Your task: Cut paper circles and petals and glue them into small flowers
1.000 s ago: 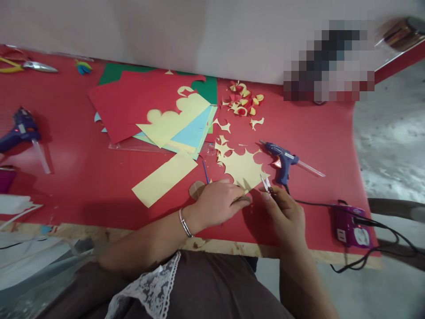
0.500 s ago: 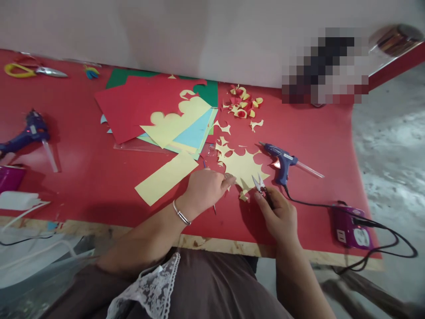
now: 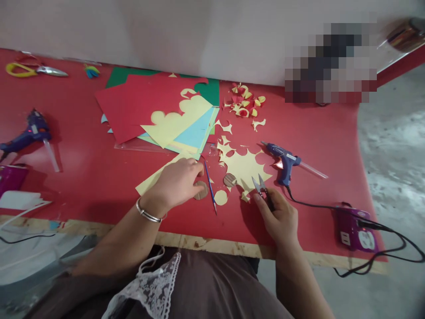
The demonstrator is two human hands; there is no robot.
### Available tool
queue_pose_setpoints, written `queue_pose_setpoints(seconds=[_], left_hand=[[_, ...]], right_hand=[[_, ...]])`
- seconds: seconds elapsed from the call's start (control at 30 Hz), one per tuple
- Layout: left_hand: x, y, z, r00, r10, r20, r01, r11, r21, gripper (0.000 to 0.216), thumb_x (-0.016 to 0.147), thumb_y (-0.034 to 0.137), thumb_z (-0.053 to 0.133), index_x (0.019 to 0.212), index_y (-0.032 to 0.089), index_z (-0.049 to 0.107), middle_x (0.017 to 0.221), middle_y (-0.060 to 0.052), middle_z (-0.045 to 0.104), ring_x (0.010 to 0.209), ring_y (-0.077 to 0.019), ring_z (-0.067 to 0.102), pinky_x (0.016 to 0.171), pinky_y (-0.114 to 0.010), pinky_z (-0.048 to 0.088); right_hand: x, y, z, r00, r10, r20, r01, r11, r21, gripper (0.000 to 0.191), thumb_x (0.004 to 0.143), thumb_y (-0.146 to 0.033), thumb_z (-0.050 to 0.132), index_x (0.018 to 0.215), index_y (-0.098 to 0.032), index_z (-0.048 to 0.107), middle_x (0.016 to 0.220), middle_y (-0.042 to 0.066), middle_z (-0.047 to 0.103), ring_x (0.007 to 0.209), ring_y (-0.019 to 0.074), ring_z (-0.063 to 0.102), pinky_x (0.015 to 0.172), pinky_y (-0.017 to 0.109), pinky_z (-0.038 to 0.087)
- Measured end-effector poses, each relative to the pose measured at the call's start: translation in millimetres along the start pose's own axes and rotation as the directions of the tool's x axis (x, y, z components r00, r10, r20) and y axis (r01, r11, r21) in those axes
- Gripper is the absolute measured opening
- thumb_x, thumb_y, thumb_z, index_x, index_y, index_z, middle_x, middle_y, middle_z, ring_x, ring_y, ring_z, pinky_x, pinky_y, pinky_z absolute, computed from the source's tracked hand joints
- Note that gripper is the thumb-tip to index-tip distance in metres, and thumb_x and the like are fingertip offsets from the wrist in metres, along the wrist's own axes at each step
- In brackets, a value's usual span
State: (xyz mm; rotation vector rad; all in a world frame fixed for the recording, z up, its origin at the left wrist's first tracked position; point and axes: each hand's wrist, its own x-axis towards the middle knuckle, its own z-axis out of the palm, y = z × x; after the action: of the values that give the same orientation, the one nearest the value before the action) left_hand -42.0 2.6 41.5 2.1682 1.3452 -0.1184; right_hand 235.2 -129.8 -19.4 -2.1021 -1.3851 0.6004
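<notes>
My left hand (image 3: 177, 181) rests palm down on the red table (image 3: 83, 177), over a yellow paper strip (image 3: 149, 181). Its curled fingertips touch a brown round disc (image 3: 201, 191). My right hand (image 3: 277, 215) grips small thread snips (image 3: 260, 186), blades pointing away from me. The blades lie beside a spiky yellow paper offcut (image 3: 244, 167). A small yellow paper circle (image 3: 221, 197), a second brown disc (image 3: 229, 180) and a blue pen (image 3: 210, 184) lie between my hands.
A blue glue gun (image 3: 282, 161) lies right of the offcut, its cord running to a purple power strip (image 3: 355, 228). Stacked coloured paper sheets (image 3: 159, 110) and folded red-yellow petals (image 3: 244, 102) sit farther back. Another glue gun (image 3: 28, 135) and yellow-handled scissors (image 3: 29, 70) lie far left.
My left hand drew back leftward from the yellow offcut onto the brown disc, uncovering the yellow circle and second disc. My right hand with the snips barely moved.
</notes>
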Motion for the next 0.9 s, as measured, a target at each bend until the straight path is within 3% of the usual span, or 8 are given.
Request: queue_pose_setpoints(seconds=[0.1, 0.23, 0.4, 0.5, 0.6, 0.67, 0.77, 0.9], left_hand=[[-11, -5, 7, 0.999, 0.006, 0.051, -0.004, 0.999, -0.041, 0.016, 0.088, 0.023, 0.077, 0.094, 0.020, 0.063, 0.110, -0.007, 0.072, 0.106, -0.0268, 0.066, 0.075, -0.034, 0.042], [-12, -6, 7, 0.995, 0.030, 0.090, -0.004, 0.961, -0.277, 0.014, 0.091, 0.025, 0.074, 0.090, 0.021, 0.060, 0.092, -0.002, 0.073, 0.085, -0.0210, 0.067, 0.070, -0.032, 0.042], [-6, 9, 11, 0.988, 0.155, -0.023, -0.133, 0.749, -0.649, 0.011, 0.096, 0.029, 0.072, 0.093, 0.021, 0.064, 0.088, -0.001, 0.076, 0.079, -0.0172, 0.072, 0.072, -0.030, 0.051], [-2, 23, 24, 0.977, 0.213, -0.027, -0.153, 0.601, -0.784, 0.010, 0.096, 0.026, 0.072, 0.097, 0.020, 0.065, 0.089, -0.002, 0.078, 0.080, -0.0174, 0.075, 0.073, -0.030, 0.057], [2, 29, 34, 0.967, 0.255, -0.017, -0.147, 0.498, -0.855, 0.009, 0.098, 0.026, 0.069, 0.103, 0.020, 0.067, 0.090, -0.003, 0.079, 0.078, -0.0170, 0.076, 0.074, -0.030, 0.059], [9, 22, 31, 0.965, 0.240, -0.105, -0.224, 0.547, -0.807, 0.007, 0.100, 0.027, 0.069, 0.102, 0.020, 0.070, 0.095, -0.004, 0.080, 0.085, -0.0172, 0.076, 0.079, -0.031, 0.060], [30, -11, 10, 0.928, 0.075, -0.366, -0.284, 0.776, -0.563, 0.006, 0.101, 0.023, 0.068, 0.103, 0.023, 0.073, 0.104, -0.004, 0.081, 0.091, -0.0187, 0.074, 0.084, -0.035, 0.058], [72, -79, -29, 0.747, -0.191, -0.637, 0.017, 0.963, -0.269, 0.029, 0.088, 0.002, 0.071, 0.110, 0.021, 0.070, 0.119, -0.010, 0.076, 0.103, -0.0257, 0.071, 0.098, -0.046, 0.058]], right_hand=[[0, 0, 1, 1.000, -0.020, -0.005, 0.020, 1.000, -0.017, 0.053, 0.093, -0.072, 0.065, 0.105, -0.021, 0.078, 0.073, 0.002, 0.068, 0.064, 0.0189, 0.060, 0.062, 0.029, 0.047], [-2, -5, 1, 0.999, -0.040, 0.023, 0.039, 0.999, 0.037, 0.050, 0.094, -0.068, 0.068, 0.104, -0.021, 0.078, 0.074, 0.001, 0.068, 0.063, 0.0179, 0.058, 0.061, 0.029, 0.046], [-4, -18, 7, 0.985, -0.061, 0.164, 0.013, 0.960, 0.281, 0.041, 0.096, -0.061, 0.072, 0.103, -0.021, 0.077, 0.079, 0.001, 0.069, 0.068, 0.0172, 0.058, 0.063, 0.028, 0.044], [-2, -26, 12, 0.964, -0.111, 0.242, 0.003, 0.914, 0.406, 0.037, 0.096, -0.057, 0.073, 0.105, -0.022, 0.077, 0.083, 0.002, 0.072, 0.070, 0.0177, 0.059, 0.064, 0.029, 0.044], [0, -31, 16, 0.967, -0.119, 0.226, 0.010, 0.901, 0.434, 0.029, 0.093, -0.051, 0.077, 0.098, -0.022, 0.077, 0.080, 0.001, 0.071, 0.069, 0.0169, 0.058, 0.064, 0.028, 0.044], [1, -30, 19, 0.976, -0.107, 0.191, 0.012, 0.898, 0.439, 0.026, 0.091, -0.048, 0.079, 0.095, -0.023, 0.077, 0.077, 0.000, 0.070, 0.068, 0.0160, 0.056, 0.063, 0.028, 0.043], [1, -26, 23, 0.983, -0.088, 0.158, 0.006, 0.889, 0.457, 0.025, 0.091, -0.047, 0.078, 0.095, -0.023, 0.077, 0.076, -0.001, 0.070, 0.068, 0.0160, 0.056, 0.064, 0.028, 0.043], [1, -20, 27, 0.993, -0.052, 0.106, 0.002, 0.905, 0.424, 0.026, 0.089, -0.047, 0.079, 0.093, -0.022, 0.075, 0.076, -0.001, 0.069, 0.069, 0.0164, 0.057, 0.063, 0.028, 0.042]])
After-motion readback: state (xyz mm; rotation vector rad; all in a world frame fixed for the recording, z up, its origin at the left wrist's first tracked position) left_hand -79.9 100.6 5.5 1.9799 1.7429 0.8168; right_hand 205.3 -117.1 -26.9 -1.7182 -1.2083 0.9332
